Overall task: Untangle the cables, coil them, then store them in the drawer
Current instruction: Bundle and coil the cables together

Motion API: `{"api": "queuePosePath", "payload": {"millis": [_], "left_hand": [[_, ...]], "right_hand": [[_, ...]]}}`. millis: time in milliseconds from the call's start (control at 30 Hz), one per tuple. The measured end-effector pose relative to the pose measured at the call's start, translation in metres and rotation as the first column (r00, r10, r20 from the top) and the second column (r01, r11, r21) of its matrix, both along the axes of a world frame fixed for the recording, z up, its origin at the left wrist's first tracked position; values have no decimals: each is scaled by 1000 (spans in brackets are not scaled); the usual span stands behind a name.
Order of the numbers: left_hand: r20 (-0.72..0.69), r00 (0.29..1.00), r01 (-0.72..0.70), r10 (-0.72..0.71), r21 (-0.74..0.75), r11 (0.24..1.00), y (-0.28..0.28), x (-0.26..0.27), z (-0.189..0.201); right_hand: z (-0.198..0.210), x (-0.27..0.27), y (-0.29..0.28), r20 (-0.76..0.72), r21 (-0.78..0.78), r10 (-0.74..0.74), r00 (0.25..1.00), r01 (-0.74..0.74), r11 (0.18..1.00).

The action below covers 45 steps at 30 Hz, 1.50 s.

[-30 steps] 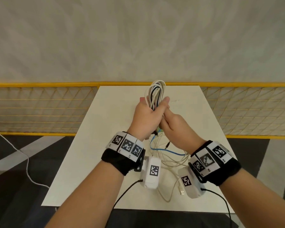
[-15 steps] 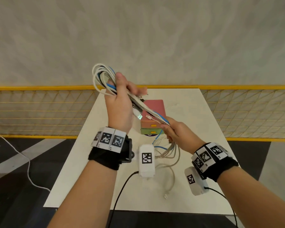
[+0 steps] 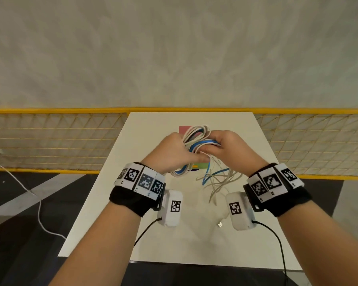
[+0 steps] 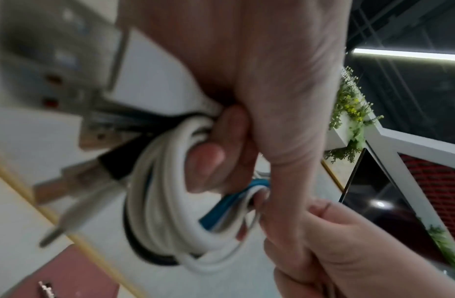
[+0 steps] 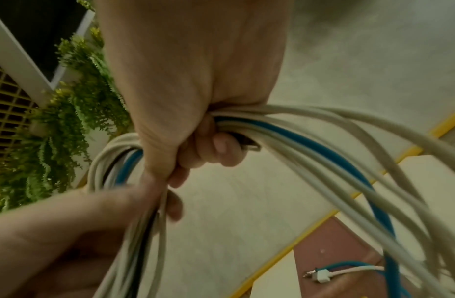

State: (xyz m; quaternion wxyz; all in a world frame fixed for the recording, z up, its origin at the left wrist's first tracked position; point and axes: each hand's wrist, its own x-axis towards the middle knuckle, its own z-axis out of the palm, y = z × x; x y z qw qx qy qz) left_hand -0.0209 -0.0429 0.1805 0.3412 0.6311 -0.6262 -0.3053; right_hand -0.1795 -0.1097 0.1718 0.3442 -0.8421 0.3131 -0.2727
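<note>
Above the tabletop [image 3: 149, 240], left hand [image 3: 170, 155] and right hand [image 3: 228, 150] each close their grip around the cable bundle [image 3: 196, 141]. Coiling appears underway; loose tails [image 3: 219, 180] need gathering next.

Cable bundle [image 3: 196, 141] between both hands, above table [image 3: 120, 203].

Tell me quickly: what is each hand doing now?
Left hand: closed around the cable bundle.
Right hand: closed around the same cable bundle.
</note>
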Motion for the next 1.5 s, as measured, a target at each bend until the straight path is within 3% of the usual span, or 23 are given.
{"api": "queuePosePath", "payload": {"millis": [167,267,433,533,600,667,767,900,1000,1133,1233,1300,1433,1500], "left_hand": [[44,995,88,-91,72,994,-1,15,-4],[106,994,21,-31,90,996,-2,21,-6],[-184,983,16,-26,-58,998,1,19,-3],[-456,890,-23,-14,-76,997,2,7,-8],[-513,853,-141,94,-53,989,0,-7,-13],[-462,862,-235,209,1,972,-1,-17,-18],[-433,873,-222,224,55,973,0,-27,-18],[-472,857,-172,206,113,978,0,-37,-16],[-520,803,-250,291,150,957,-2,-36,-17],[-446,806,-426,389,18,904,-7,-32,-15],[-527,707,-548,471,11,836,-13,-23,-12],[-638,631,-565,441,11,825,-15,-18,-10],[-874,454,-431,174,-45,901,-15,-12,4],[-901,425,-371,83,-89,924,-12,-10,8]], "right_hand": [[-14,-5,6,6,56,123,992,-123,991],[-21,-10,3,-33,-31,100,994,-101,994],[-30,-19,1,19,7,15,1000,-15,1000],[-33,-16,9,91,86,-6,996,-2,996],[-28,-10,15,175,142,-70,982,45,989],[-22,-1,19,199,127,-139,970,115,985],[-14,9,23,131,30,-191,973,188,982],[-14,20,28,32,-47,-131,991,133,990],[-18,21,30,-83,-106,-40,996,32,994],[-27,12,28,77,-33,65,995,-63,997],[-33,12,31,203,-11,61,977,-60,998],[-40,13,30,228,-2,66,971,-67,998],[-58,11,25,58,-67,21,998,-18,998],[-65,11,21,27,-98,35,999,-32,995]]}}
